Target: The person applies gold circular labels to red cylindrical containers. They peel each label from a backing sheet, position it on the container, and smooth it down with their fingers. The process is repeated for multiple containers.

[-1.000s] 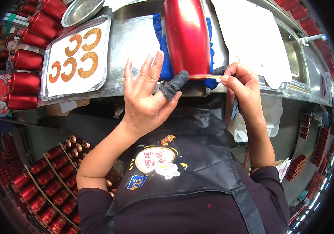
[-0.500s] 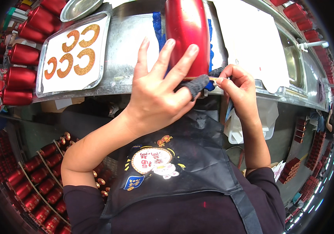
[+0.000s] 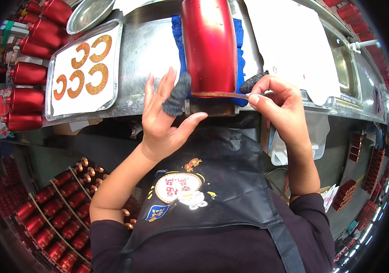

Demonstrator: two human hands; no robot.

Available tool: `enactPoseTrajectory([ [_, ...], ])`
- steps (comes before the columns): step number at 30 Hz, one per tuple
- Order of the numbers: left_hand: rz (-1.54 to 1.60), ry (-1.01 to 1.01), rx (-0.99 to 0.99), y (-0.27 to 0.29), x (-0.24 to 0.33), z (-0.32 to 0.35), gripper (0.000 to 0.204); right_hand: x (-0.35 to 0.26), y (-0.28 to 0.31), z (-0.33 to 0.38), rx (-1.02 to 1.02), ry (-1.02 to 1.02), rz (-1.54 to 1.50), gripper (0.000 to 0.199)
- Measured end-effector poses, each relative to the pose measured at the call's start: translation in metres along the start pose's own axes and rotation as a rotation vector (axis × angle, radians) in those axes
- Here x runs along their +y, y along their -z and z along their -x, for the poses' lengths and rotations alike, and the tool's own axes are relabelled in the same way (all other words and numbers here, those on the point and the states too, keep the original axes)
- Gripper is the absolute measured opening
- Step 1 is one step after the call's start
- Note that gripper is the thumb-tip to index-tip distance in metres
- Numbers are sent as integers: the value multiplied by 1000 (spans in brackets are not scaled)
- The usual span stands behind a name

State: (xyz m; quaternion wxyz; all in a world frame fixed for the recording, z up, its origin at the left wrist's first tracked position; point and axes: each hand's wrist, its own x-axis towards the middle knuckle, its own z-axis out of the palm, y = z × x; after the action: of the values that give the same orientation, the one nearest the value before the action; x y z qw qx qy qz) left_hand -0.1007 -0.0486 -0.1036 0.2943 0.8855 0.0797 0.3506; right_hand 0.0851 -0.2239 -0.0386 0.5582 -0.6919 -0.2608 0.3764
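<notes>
A shiny red bottle-like vessel (image 3: 210, 50) lies on its side over blue cloth (image 3: 240, 63), its near end toward me. From that end's rim a thin golden-brown strip (image 3: 231, 95) runs out to the right. My right hand (image 3: 283, 107) pinches the strip's free end between thumb and fingers. My left hand (image 3: 160, 129) is just left of the vessel's near end, fingers spread and holding nothing. A dark knitted finger sleeve (image 3: 177, 96) covers one of its fingers, and a similar one (image 3: 253, 83) is on my right hand.
Left on the metal bench (image 3: 142, 73), a tray (image 3: 120, 54) holds several golden C-shaped pieces (image 3: 96, 79) on white paper. Behind it is a metal bowl (image 3: 89, 17). White sheets (image 3: 290, 45) cover the right side. Red vessels (image 3: 25, 101) stand at far left; racked ones (image 3: 61, 218) are lower left.
My left hand has come off the vessel and moved left, its fingers now apart from it. More of the strip shows along the rim. My right hand keeps its pinch.
</notes>
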Motion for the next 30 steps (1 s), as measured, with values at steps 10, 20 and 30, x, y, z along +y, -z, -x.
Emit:
enactPoseTrajectory([
  [10, -120, -54, -116, -4, -6, 13, 44, 7, 15, -1, 29, -10, 76, 9],
  [20, -235, -180, -127, 2, 5, -13, 37, 20, 8, -10, 36, 31, 73, 10],
  [30, -485, -237, -84, -23, 33, -49, 40, 30, 3, -17, -53, 14, 79, 7],
])
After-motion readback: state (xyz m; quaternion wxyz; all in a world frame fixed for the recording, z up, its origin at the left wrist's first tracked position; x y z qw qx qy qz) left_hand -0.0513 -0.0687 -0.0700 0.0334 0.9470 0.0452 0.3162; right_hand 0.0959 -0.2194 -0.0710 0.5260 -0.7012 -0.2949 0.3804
